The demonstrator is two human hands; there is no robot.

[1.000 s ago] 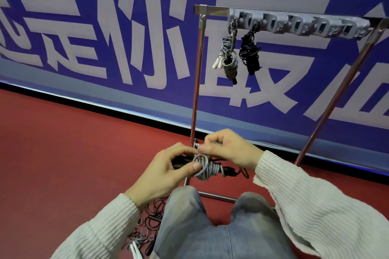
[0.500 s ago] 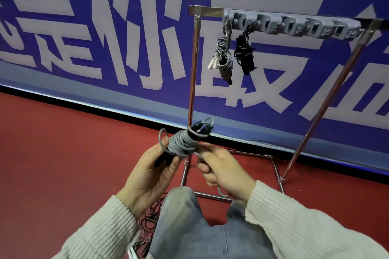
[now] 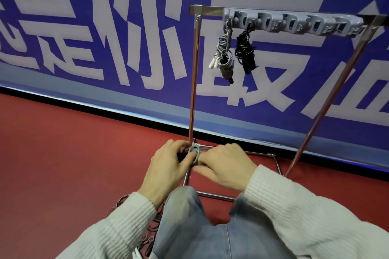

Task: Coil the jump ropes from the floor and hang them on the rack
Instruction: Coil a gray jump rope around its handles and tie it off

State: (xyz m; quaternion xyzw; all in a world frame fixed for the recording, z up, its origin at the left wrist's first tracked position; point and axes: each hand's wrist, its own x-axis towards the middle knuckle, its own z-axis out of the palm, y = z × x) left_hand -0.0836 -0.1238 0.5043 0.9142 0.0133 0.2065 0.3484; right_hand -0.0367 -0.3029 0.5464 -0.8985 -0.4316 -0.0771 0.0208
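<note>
My left hand and my right hand are close together over my knees, and both hold one small grey coiled jump rope between them. My left fingers curl round the coil and its dark handle. My right fingers pinch the other side. Only a loop or two of the cord shows, because my hands hide the rest.

I think this rope is light and bendy. It looks smooth, so the loops may slip and spring open if I let go. The best place to hold it is round the middle of the bundle, where the loops are wrapped tight, with one loop left free at the top for a hook.

At about 7 o'clock from my hands, down by my left sleeve, a pile of thin dark loose ropes lies on the red floor. They still need coiling.

At 12 o'clock stands the shiny metal rack, with its thin bars on the floor just past my hands. At about 1 o'clock, high up, is its grey row of plastic hooks. A grey bundled rope with white handles hangs from the first hook and a black bundled rope hangs just beside it. The other hooks look free.

Behind the rack is a big blue wall banner with white letters.
</note>
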